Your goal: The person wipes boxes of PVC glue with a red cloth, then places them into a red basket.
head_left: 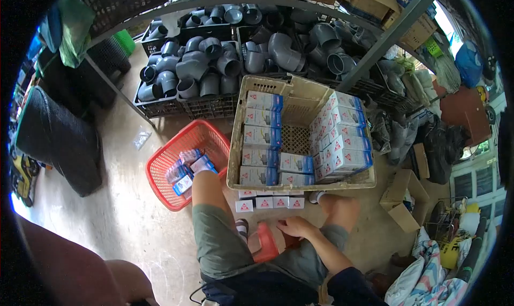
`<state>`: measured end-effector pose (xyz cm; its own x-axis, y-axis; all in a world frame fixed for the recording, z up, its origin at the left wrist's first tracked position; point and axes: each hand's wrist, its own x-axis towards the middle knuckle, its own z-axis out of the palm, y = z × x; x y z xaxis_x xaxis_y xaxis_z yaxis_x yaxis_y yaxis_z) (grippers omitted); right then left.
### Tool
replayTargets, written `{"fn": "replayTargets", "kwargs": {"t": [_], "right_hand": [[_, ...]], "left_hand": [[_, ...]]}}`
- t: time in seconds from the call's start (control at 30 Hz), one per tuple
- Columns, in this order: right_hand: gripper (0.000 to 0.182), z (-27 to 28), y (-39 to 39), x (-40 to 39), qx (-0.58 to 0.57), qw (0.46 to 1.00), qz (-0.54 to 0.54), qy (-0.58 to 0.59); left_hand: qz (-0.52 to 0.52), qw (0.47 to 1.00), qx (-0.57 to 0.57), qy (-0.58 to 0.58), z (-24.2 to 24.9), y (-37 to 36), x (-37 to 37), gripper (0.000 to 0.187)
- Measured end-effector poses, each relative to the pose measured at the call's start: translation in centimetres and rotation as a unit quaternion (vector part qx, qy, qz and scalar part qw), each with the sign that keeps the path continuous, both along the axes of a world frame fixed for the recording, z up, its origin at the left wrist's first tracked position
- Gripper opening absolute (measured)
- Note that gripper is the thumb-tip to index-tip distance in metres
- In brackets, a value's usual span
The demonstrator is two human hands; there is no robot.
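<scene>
My right hand point(297, 227) is low between my knees, just above a red plastic stool point(263, 244). Its fingers stretch to the left, loosely apart, and I see nothing held in them. My left hand is out of view. In front of me, a worn beige crate point(301, 186) holds stacks of small white-and-blue boxes point(350, 159) on its left and right sides. Several white boxes with red marks point(264, 203) stand in a row at the crate's near edge. By my left knee, a red basket point(155, 173) contains several white-and-blue packs point(183, 185).
Black crates point(211, 107) full of grey pipe elbows point(193, 68) line the far side under a metal frame. An open cardboard box point(405, 199) lies to the right, near a striped sack point(428, 271). A small clear bag point(141, 138) is on the floor.
</scene>
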<state>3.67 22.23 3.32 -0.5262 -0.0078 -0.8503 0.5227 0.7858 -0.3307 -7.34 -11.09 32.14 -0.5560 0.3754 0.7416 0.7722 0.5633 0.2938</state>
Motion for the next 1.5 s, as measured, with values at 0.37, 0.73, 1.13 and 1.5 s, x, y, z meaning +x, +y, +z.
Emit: {"fn": "replayTargets", "kwargs": {"t": [0.37, 0.73, 1.13, 1.5], "right_hand": [[0.049, -8.7, 1.8, 1.4, 0.014, 0.991, 0.080, 0.106], [0.051, -9.7, 2.0, 1.3, 0.022, 0.990, 0.101, 0.094], [0.055, -8.7, 1.7, 0.9, 0.016, 0.989, 0.089, 0.113], [0.053, -7.9, 1.5, 0.9, 0.019, 0.994, 0.051, 0.092]], "left_hand": [[0.020, 1.000, 0.016, -0.004, -1.8, 2.9, -0.9, 0.033], [-0.002, 0.999, 0.049, 0.008, -2.2, 5.8, -0.4, 0.029], [-0.039, 0.996, 0.081, 0.019, -0.9, 9.0, -1.1, 0.025], [-0.125, 0.921, -0.069, -0.362, -12.7, 16.0, -4.1, 0.020]]}}
